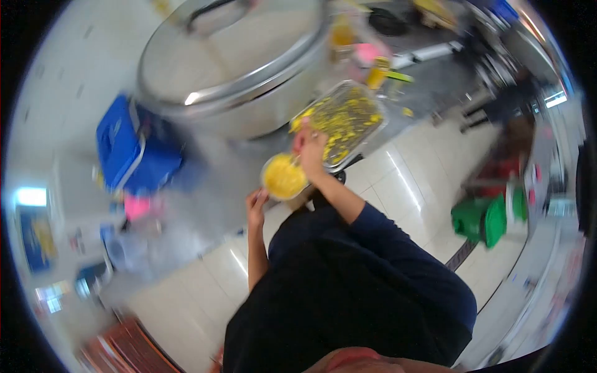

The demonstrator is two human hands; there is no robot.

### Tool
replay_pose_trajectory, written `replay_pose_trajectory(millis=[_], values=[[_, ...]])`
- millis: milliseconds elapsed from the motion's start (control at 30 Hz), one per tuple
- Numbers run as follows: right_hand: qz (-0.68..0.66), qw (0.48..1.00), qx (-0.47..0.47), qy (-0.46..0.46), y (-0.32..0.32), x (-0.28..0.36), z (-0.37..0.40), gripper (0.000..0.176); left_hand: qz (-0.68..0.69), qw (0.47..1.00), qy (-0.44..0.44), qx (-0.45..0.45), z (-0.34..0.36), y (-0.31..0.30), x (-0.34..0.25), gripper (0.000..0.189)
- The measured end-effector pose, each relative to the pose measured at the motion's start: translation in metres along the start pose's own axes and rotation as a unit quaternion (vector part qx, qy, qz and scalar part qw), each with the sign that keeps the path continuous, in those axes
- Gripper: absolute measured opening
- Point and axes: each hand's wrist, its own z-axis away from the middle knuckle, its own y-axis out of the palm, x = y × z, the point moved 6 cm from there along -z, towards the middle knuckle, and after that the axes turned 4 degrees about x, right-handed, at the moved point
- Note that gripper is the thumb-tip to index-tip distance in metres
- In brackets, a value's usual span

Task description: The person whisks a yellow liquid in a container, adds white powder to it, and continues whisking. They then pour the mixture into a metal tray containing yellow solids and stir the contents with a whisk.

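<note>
My left hand (256, 204) grips the rim of a small round bowl (267, 192) from its lower left side. Yellow food (285, 176) in pieces or mash fills the bowl. Just beyond it, at the near left edge of a metal tray (339, 163), is my right hand (310, 148). Its fingers look closed, and motion blur hides what they hold. Many small yellow pieces (339, 124) lie scattered over the tray.
A large lidded steel pot (230, 93) stands behind the bowl. To the left is a blue container (127, 146). Yellow-filled jars (377, 73) and a pink item (367, 53) sit past the tray. A green bin (479, 219) stands on the tiled floor at right.
</note>
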Motion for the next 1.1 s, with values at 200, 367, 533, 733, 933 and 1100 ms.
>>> replay_pose_trajectory(millis=[200, 367, 533, 733, 933, 1100], values=[[0.028, 0.997, 0.057, 0.047, 0.025, 0.016, -0.009, 0.061, -0.022, 0.998, -0.063, -0.003, 0.0, 0.001, -0.005, 0.026], [0.05, 0.993, 0.106, 0.026, 0.026, -0.018, 0.001, 0.06, 0.001, 0.997, -0.074, -0.033, 0.004, 0.002, -0.001, 0.029], [-0.04, 0.998, 0.036, -0.012, 0.022, 0.011, 0.01, 0.058, -0.019, 0.996, -0.091, 0.002, 0.005, 0.0, -0.004, 0.029], [0.048, 0.987, 0.15, 0.013, 0.035, 0.009, 0.017, 0.057, 0.008, 0.996, -0.083, -0.018, 0.007, 0.003, -0.008, 0.029], [0.067, 0.975, 0.209, 0.028, 0.036, -0.018, 0.023, 0.059, 0.002, 0.996, -0.087, -0.034, 0.004, 0.003, -0.007, 0.027], [-0.038, 0.99, 0.126, -0.046, 0.023, -0.001, 0.025, 0.061, -0.001, 0.998, -0.05, -0.045, 0.004, 0.007, -0.025, 0.027]])
